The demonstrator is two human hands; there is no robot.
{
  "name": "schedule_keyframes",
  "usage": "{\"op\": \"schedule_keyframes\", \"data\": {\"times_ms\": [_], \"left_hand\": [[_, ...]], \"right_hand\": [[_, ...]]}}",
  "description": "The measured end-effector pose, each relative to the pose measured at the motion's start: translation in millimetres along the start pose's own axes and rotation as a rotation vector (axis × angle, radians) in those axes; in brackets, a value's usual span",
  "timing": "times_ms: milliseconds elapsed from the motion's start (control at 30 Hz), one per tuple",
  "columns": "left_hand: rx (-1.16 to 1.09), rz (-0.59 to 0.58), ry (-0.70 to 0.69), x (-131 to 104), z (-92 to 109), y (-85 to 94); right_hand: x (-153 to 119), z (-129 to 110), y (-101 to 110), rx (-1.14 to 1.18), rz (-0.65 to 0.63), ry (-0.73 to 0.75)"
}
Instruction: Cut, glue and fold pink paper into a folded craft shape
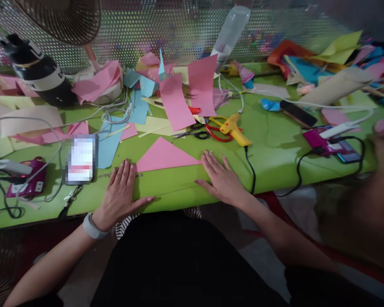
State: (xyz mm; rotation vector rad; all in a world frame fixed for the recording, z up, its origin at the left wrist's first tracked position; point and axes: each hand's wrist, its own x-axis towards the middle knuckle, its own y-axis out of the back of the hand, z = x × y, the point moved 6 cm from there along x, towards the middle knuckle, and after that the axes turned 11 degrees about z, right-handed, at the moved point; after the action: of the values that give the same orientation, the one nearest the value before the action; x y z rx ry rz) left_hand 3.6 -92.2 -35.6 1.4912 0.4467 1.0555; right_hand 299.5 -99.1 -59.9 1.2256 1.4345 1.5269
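Note:
A pink paper triangle [166, 157] lies flat on the green table, its long edge toward me and its peak pointing away. My left hand [121, 192] rests palm down at its left corner, thumb stretched to the right. At the right corner lies my right hand [220, 177], also palm down, its fingertips by the paper's tip. Neither hand grips anything. Behind the triangle are black-handled scissors [200, 131], red-handled scissors [220, 135] and a yellow glue gun [235, 129].
A phone [81, 160] lies left of my left hand. Farther back stand a black bottle [45, 76], a fan [64, 17] and a clear bottle [232, 32]. Purple power strips [328, 140] with cables lie at both sides. Another person's blurred arm [371, 183] shows at the right.

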Motion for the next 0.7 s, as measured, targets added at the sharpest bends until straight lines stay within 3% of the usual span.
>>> {"op": "schedule_keyframes", "data": {"times_ms": [433, 700], "left_hand": [[-0.022, 0.030, 0.033, 1, 5, 2.2], [0.004, 0.066, 0.106, 19, 28, -2.0]], "right_hand": [[0, 1, -1, -0.052, -0.034, -0.017], [1, 3, -4, -0.036, 0.007, -0.018]]}}
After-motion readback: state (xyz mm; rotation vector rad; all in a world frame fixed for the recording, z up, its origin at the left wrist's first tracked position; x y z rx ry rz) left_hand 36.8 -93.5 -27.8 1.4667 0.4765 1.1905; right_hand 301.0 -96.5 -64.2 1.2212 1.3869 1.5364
